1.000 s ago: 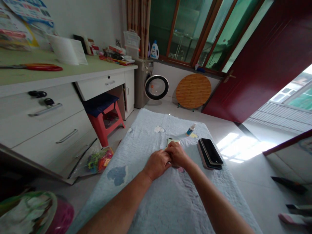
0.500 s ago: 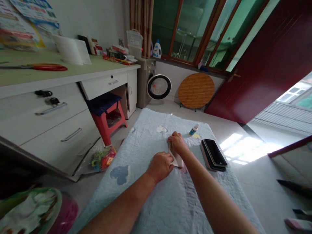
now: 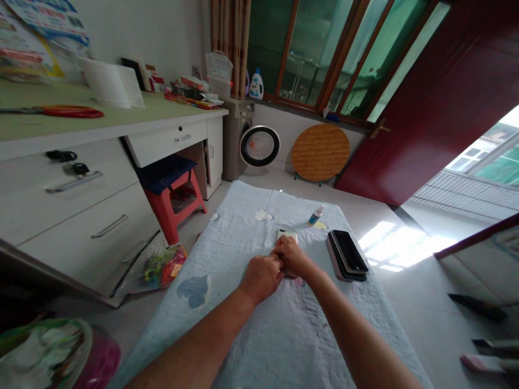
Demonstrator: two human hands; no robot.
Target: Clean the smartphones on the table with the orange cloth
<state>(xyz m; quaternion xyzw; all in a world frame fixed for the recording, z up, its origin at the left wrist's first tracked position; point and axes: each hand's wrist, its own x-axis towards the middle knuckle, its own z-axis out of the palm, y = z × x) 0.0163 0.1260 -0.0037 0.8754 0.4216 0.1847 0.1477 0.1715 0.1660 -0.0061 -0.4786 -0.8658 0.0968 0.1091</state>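
Observation:
A white phone lies on a light-blue quilted cloth spread on the floor. Both my hands meet over its near end, so only its far end shows. My left hand is curled, with its fingers pressed against the phone's near left side. My right hand rests on top of the phone with its fingers pinched together; what they hold is hidden. A stack of dark phones lies just to the right of my right hand. Farther back are a small spray bottle and a white wad.
A white desk with drawers runs along the left, with a red stool under it. A bag of colourful items lies beside the cloth. A washing machine, a round wooden board and a dark red door stand behind.
My right hand slid up to the phone's far end half a second ago and has come back to its near end beside my left hand. The phone's far end shows again.

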